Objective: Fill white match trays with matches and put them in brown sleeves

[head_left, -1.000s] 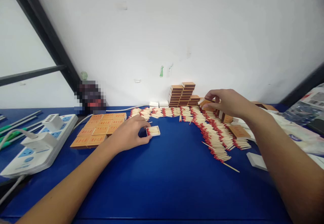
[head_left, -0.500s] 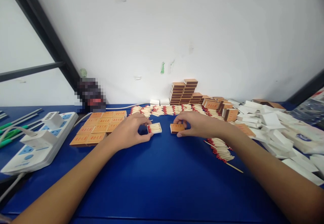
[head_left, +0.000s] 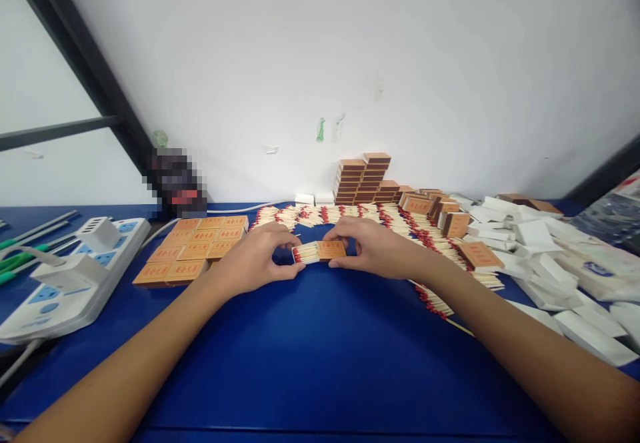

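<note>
Between thumb and fingers, my left hand (head_left: 267,253) grips the left end of a white matchbox tray (head_left: 307,253) filled with red-headed matches. My right hand (head_left: 367,248) is closed on an orange matchbox sleeve (head_left: 332,251), holding it by its right end. Tray and sleeve meet end to end above the blue tabletop (head_left: 320,349); whether the tray's edge is inside the sleeve is too small to tell. Loose matches (head_left: 345,215) lie in a band behind both hands, and more matches (head_left: 433,299) are under my right forearm.
Flat orange matchboxes (head_left: 193,253) lie left of my left hand, with a white power strip (head_left: 85,276) farther left. Stacked matchboxes (head_left: 363,179) stand against the wall. White empty trays (head_left: 545,256) are heaped at right, beside a tissue pack (head_left: 600,269).
My right hand has moved left with the matchbox sleeve, bringing it against the filled tray. My left hand and the tray have stayed nearly in place.
</note>
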`<state>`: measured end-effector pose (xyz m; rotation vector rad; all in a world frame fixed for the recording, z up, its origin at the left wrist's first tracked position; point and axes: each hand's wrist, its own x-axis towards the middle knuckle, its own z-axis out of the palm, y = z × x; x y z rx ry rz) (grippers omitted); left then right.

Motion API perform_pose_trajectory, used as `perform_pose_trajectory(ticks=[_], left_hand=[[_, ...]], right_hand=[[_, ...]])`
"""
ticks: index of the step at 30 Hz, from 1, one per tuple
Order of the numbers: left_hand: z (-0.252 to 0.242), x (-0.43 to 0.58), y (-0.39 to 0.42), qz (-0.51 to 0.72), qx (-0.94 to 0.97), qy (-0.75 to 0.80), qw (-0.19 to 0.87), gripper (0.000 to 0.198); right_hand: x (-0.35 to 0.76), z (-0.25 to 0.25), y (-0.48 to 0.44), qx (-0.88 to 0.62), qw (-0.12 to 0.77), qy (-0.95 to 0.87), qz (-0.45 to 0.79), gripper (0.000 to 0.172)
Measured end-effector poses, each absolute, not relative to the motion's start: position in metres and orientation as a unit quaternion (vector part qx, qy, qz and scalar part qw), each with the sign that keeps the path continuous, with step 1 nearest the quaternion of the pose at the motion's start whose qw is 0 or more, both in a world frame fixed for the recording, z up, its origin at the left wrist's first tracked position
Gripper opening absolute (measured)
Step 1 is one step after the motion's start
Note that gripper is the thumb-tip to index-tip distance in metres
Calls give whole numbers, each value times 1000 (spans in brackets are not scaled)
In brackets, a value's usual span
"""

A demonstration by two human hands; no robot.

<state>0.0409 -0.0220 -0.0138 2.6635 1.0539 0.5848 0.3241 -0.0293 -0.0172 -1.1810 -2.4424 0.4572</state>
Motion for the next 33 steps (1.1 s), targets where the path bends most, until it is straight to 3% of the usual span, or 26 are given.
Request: perform_pose_trajectory(ticks=[12,20,26,33], left_hand=[[-14,36,-12,206,906,333,163,28],[-12,37,-14,212,910,324,147,28],[-18,41,-16,260,898,315,166,42],[-15,43,-20,316,860,338,216,47]], right_hand=[[324,-17,-31,-397,226,-873,171,39],[315,-12,-41,-406,203,-877,158,31],[307,-11,-41,-395,276,-857,184,28],[304,-13,-38,-382,342,-797,319,35]])
